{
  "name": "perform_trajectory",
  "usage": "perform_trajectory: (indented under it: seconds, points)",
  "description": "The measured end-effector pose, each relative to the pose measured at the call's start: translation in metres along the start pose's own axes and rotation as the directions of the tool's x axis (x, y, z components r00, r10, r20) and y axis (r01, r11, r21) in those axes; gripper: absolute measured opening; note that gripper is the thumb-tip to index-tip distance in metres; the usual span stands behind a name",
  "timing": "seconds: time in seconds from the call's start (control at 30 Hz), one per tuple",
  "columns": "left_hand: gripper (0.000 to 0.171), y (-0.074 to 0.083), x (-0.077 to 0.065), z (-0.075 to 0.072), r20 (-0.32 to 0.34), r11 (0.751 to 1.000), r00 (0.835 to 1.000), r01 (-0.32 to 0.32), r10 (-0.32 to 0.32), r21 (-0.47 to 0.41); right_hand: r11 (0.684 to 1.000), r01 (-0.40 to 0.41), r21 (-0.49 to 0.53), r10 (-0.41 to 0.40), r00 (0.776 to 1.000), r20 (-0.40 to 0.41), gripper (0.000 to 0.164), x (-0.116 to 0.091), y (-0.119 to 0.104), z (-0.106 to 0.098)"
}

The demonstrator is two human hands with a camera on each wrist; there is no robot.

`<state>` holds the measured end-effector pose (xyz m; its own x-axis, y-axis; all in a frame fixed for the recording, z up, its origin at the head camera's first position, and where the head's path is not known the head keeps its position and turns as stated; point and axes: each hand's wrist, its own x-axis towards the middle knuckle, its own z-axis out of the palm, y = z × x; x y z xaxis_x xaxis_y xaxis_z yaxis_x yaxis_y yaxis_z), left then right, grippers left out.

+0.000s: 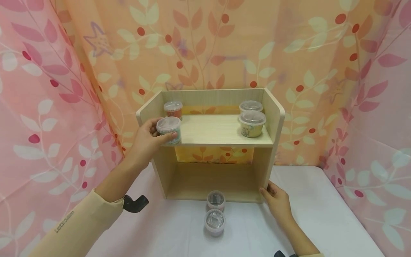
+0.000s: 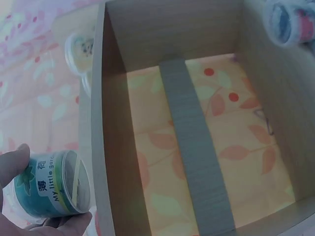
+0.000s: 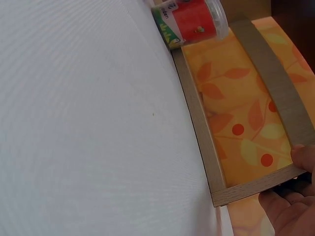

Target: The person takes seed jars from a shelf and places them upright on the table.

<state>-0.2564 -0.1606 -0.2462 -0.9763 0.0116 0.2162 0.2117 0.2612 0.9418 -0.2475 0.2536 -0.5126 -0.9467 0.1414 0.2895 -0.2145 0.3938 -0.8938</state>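
Note:
My left hand (image 1: pixel 148 138) grips a small lidded plastic tub (image 1: pixel 168 134) at the front left of the upper shelf. In the left wrist view this tub (image 2: pixel 49 184) shows a green label reading "My little garden". Whether its base touches the board, I cannot tell. Behind it stands a red-labelled tub (image 1: pixel 173 110). My right hand (image 1: pixel 278 201) pinches the lower right side panel of the wooden shelf (image 1: pixel 274 142), thumb inside and fingers outside in the right wrist view.
Two yellowish tubs (image 1: pixel 252 125) stand one behind the other at the upper shelf's right. Two more lidded tubs (image 1: pixel 215 222) sit on the white cloth (image 1: pixel 179 228) before the lower compartment. Patterned curtains (image 1: pixel 205 43) hang behind and at both sides.

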Motion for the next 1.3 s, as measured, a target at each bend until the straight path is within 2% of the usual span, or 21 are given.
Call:
perform_trajectory:
  seconds: [0.3, 0.6, 0.8, 1.0, 1.3]
  points:
    - [0.084, -0.011, -0.029, -0.005, 0.029, 1.000, 0.999, 0.022, -0.022, -0.005, 0.999, 0.023, -0.023, -0.023, 1.000, -0.003, 0.050, 0.000, 0.001, 0.001]
    - [0.085, -0.032, -0.049, -0.007, 0.046, 1.000, 0.999, 0.016, -0.016, -0.004, 1.000, 0.007, -0.022, -0.007, 1.000, 0.013, 0.054, 0.002, 0.001, -0.002]
    - [0.078, -0.058, -0.059, -0.002, 0.062, 0.999, 0.998, 0.003, -0.001, -0.032, 0.999, 0.025, -0.038, -0.025, 1.000, 0.002, 0.053, 0.002, 0.002, -0.002]
    - [0.081, -0.085, -0.070, 0.003, 0.081, 0.997, 0.996, 0.041, -0.035, -0.067, 0.997, 0.055, -0.056, -0.055, 0.998, -0.005, 0.049, 0.002, 0.003, -0.001]
    - [0.082, -0.125, -0.069, 0.017, 0.098, 0.984, 0.994, 0.059, -0.043, -0.166, 0.995, 0.058, -0.080, -0.059, 0.998, -0.003, 0.050, 0.003, 0.003, -0.002]
